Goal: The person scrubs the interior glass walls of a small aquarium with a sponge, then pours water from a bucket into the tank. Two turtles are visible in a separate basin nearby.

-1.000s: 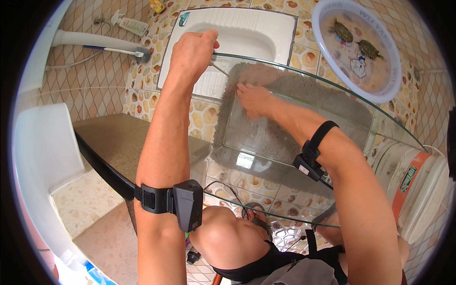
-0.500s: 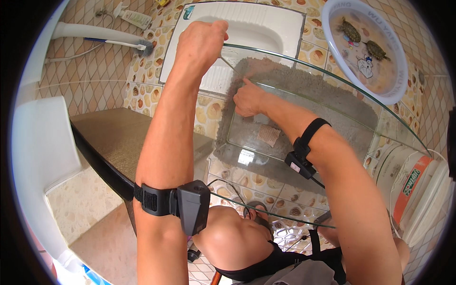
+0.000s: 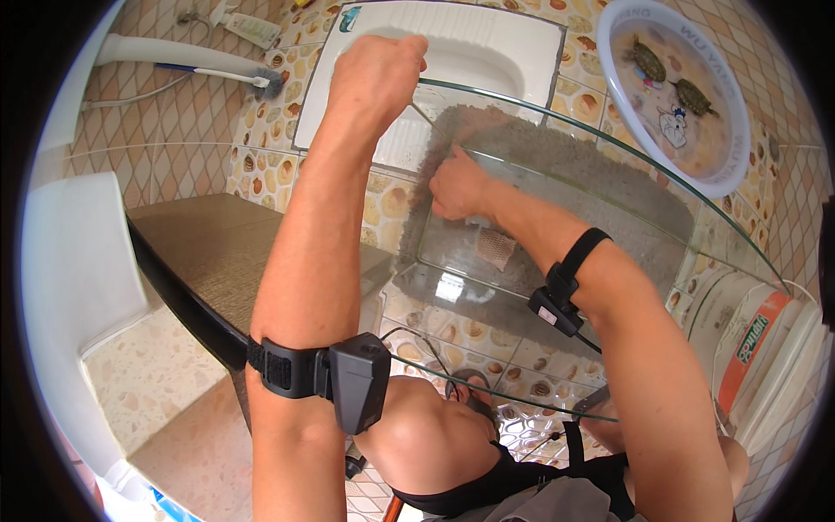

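A rectangular glass tank (image 3: pixel 557 204) fills the middle of the view, its green-edged rim nearest the squat toilet. My left hand (image 3: pixel 377 83) is closed round the tank's far left corner, fingers curled over the glass. Inside the tank, low against the left end wall, my right hand (image 3: pixel 459 184) is closed with its fingertips against the glass. Whatever those fingers hold, if anything, is hidden. A small beige mesh piece (image 3: pixel 495 249) lies close by that hand. Grey, patchy matter (image 3: pixel 600 178) shows through the glass around the tank's base.
Beyond the tank is a white squat toilet (image 3: pixel 513 39). A pale blue basin (image 3: pixel 735 165) with two turtles (image 3: pixel 693 97) stands far right. A toilet brush (image 3: pixel 261 83) lies far left. At right stands a white bucket (image 3: pixel 722 304); a dark-edged brown surface (image 3: pixel 235 244) is at left.
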`<state>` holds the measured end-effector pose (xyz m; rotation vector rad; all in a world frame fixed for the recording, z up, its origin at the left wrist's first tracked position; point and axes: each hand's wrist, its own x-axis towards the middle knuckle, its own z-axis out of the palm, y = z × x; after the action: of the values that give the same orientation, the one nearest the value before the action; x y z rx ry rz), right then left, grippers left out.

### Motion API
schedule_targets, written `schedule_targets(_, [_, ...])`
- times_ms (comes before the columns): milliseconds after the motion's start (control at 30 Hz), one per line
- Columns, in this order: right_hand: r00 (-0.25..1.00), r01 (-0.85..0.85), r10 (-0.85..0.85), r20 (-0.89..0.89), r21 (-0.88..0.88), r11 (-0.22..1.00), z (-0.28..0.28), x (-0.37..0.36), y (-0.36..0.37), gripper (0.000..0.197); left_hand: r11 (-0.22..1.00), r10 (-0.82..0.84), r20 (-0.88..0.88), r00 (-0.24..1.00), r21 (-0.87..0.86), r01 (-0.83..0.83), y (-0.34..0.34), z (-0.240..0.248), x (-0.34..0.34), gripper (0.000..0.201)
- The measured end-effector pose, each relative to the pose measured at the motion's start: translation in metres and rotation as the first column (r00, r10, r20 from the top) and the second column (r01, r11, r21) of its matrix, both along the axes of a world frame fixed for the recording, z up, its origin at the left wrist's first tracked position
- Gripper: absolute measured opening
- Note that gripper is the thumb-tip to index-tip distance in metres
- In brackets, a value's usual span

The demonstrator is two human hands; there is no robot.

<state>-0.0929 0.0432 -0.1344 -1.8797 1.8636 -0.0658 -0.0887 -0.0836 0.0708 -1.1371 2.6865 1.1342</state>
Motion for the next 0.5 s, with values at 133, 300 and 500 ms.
schedule_targets(133, [0.999, 0.013, -0.017, -0.031, -0.111, 0.994, -0.003, -0.004, 0.0, 0.034, 1.0, 0.014, 0.018, 1.0, 0.026, -0.015, 0.0, 0.002, 0.001, 0.051])
schedule_targets(300, [0.975, -0.159, 0.152, -0.161, -0.026, 0.987, -0.005, -0.005, 0.005, 0.031, 1.0, 0.019, 0.007, 1.0, 0.007, -0.019, 0.0, 0.002, 0.001, 0.051])
schedule_targets(500, [0.95, -0.198, 0.239, -0.199, 0.207, 0.958, 0.014, 0.001, -0.005, 0.025, 0.999, 0.033, 0.033, 0.999, 0.033, -0.034, 0.002, 0.002, 0.0, 0.051])
